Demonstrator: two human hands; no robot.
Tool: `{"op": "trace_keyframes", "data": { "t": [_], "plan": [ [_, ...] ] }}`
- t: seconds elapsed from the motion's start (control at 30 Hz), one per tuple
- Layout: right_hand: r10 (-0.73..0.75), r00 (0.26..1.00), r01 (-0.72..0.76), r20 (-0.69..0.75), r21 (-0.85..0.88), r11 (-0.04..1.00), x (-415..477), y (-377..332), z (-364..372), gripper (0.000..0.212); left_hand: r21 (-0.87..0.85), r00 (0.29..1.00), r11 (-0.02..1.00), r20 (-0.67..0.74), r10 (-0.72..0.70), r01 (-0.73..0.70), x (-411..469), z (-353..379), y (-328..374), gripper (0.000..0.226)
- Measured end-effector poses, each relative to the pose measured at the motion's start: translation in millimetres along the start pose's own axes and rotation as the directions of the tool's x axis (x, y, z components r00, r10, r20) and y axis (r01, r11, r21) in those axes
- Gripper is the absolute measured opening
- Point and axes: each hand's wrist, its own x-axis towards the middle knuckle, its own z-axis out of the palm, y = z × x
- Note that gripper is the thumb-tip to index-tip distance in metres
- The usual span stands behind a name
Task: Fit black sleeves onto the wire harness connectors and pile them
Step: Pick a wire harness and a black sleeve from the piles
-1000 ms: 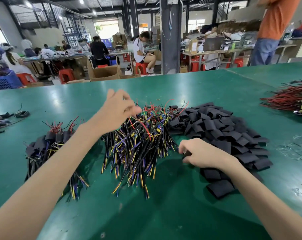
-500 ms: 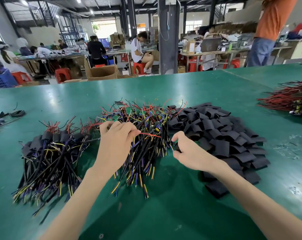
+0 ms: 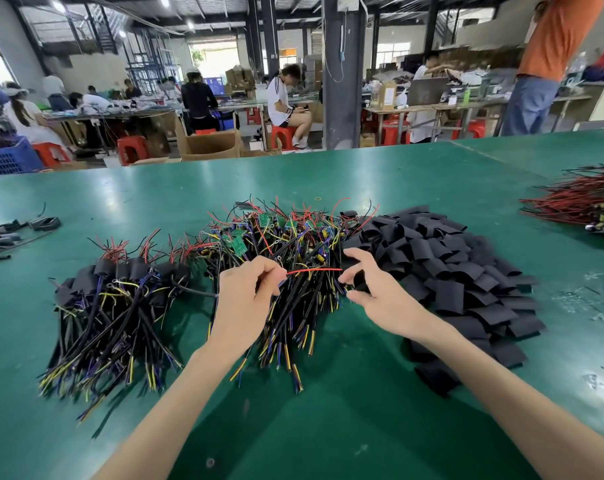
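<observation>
Pinching a light, floppy harness (image 3: 311, 270) by its wires, the left hand (image 3: 245, 303) curls its fingers tight, while the right hand (image 3: 383, 299) nips a soft, limp sleeve (image 3: 359, 284).

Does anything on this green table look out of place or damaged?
Only minor things: whitish scuff marks on the green table right of the black sleeve pile, and a small yellow ring lying alone beyond the wire harness pile.

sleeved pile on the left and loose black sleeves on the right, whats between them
Head view: the heap of unsleeved harnesses, with the left hand gripping a red-wired harness and the right hand pinching a sleeve above it.
</observation>
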Motion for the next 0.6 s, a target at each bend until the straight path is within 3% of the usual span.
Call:
{"op": "trace_keyframes", "data": {
  "t": [0.37,0.6],
  "plan": [
    [-0.012,1.000,0.011,0.014,0.085,0.996,-1.7,-5.5,2.0,0.078,-0.114,0.997,0.993,0.082,0.000,0.009,-4.4,3.2,7.6,0.026],
    [-0.054,0.999,0.054,-0.010,0.093,0.994,0.4,-4.0,-0.2,0.071,0.007,0.992,1.000,0.123,0.003,-0.003,-4.5,3.7,1.3,0.019]
  ]
}}
